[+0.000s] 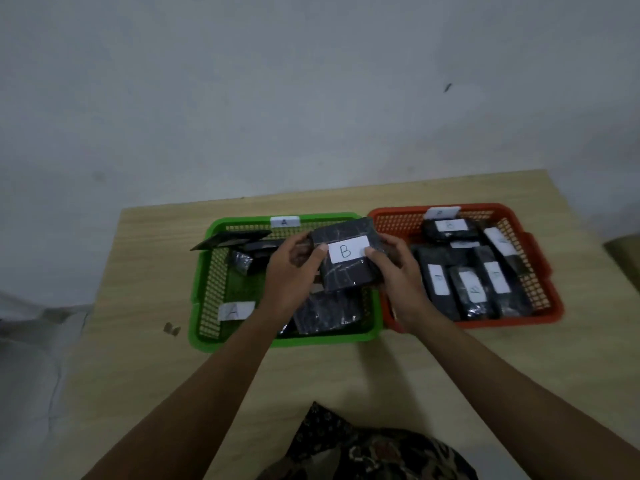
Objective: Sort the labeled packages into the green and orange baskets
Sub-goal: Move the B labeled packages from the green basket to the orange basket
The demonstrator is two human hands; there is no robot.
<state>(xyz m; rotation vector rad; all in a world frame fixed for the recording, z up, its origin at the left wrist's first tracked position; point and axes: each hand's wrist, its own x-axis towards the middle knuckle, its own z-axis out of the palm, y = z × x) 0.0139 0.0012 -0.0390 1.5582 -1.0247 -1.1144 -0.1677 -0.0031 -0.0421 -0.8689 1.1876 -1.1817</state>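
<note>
A black wrapped package (346, 268) with a white label reading B is held up over the right side of the green basket (204, 296). My left hand (294, 271) grips its left edge and my right hand (394, 268) grips its right edge, both thumbs lying on its face beside the label. The green basket carries an A tag on its far rim and holds a few black packages, one labelled A (235, 310). To the right, touching it, stands the orange basket (543, 299) with several black labelled packages (471, 292).
Both baskets stand on a light wooden table (138, 341) set against a grey wall. A small dark mark (172, 328) lies on the table left of the green basket. Patterned cloth (363, 452) shows at the near edge.
</note>
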